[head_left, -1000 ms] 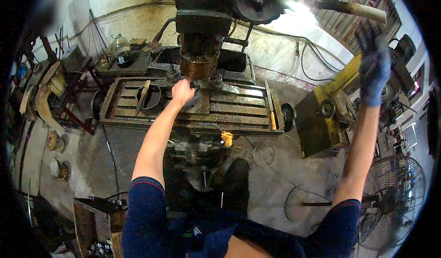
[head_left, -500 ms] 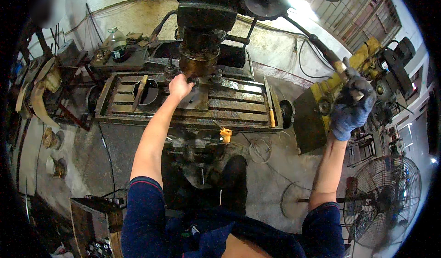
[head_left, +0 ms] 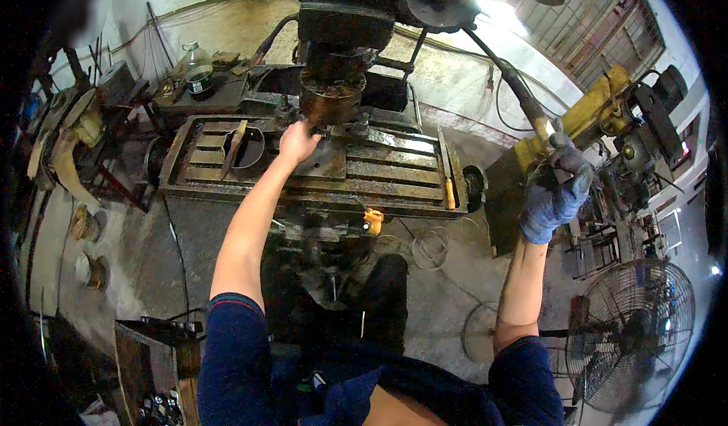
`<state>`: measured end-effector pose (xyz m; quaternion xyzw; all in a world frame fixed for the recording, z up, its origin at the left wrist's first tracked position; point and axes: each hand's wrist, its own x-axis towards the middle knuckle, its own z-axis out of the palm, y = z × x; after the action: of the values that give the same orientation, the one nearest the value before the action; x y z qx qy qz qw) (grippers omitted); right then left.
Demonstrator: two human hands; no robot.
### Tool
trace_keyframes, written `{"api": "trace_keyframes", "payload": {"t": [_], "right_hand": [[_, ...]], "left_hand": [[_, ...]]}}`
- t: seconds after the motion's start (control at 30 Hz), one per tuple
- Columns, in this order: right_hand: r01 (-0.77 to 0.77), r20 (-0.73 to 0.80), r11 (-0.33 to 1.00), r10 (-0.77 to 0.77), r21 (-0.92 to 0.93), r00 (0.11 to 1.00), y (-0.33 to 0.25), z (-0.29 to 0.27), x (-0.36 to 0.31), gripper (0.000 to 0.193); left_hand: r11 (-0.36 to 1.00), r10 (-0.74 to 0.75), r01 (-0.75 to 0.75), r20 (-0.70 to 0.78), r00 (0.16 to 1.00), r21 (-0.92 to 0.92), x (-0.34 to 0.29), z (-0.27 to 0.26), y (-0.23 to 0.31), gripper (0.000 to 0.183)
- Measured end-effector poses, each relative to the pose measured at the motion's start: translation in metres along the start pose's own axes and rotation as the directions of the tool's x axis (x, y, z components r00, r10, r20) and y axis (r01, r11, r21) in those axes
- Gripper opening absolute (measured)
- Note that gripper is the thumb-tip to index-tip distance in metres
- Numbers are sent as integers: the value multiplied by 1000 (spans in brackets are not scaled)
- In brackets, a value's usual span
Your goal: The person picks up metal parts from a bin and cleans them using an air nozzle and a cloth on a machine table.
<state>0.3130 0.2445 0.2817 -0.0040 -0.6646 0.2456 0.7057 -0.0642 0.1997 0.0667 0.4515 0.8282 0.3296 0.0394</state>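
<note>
My bare left hand (head_left: 299, 145) is closed just below the machine's spindle head (head_left: 331, 100), over the slotted metal table (head_left: 402, 172). Whatever its fingers hold is hidden. A flat metal block (head_left: 327, 165) lies on the table beside that hand. Off to the right, my right hand (head_left: 557, 191), in a blue-grey glove, is wrapped round the end of a long lever (head_left: 519, 89) that slopes down from the machine. Left of my left hand, a round pan (head_left: 250, 153) sits on the table with a wooden-handled brush or scraper (head_left: 234, 147) across it.
A yellow-handled tool (head_left: 449, 194) rests at the table's right end. An orange-yellow fitting (head_left: 372, 221) is at its front edge. A large clear bottle (head_left: 198, 71) stands on the back-left bench. On the right are a yellow machine (head_left: 523, 161) and a caged floor fan (head_left: 633, 335).
My right hand has moved left and slightly down, bringing the lever with it. The left hand stays in the same place below the spindle head.
</note>
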Motion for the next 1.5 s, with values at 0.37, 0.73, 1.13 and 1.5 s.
{"api": "trace_keyframes", "payload": {"t": [0.37, 0.73, 1.13, 1.5], "right_hand": [[-53, -64, 991, 61, 123, 996, 7, 2, -21, 36], [53, -4, 889, -62, -454, 998, 35, -40, -45, 27], [-14, 6, 838, 21, -545, 1000, 87, -74, -54, 29], [-314, -104, 915, 348, 253, 932, 63, -68, -36, 32]], "left_hand": [[975, 21, 9, 131, 991, -223, -126, -105, -44, 32], [782, -610, 428, -418, 673, -453, -378, -247, -219, 21], [346, -893, 920, -238, 383, 182, -617, -274, -256, 34], [151, -926, 822, -213, 312, 549, -650, -196, -324, 24]]}}
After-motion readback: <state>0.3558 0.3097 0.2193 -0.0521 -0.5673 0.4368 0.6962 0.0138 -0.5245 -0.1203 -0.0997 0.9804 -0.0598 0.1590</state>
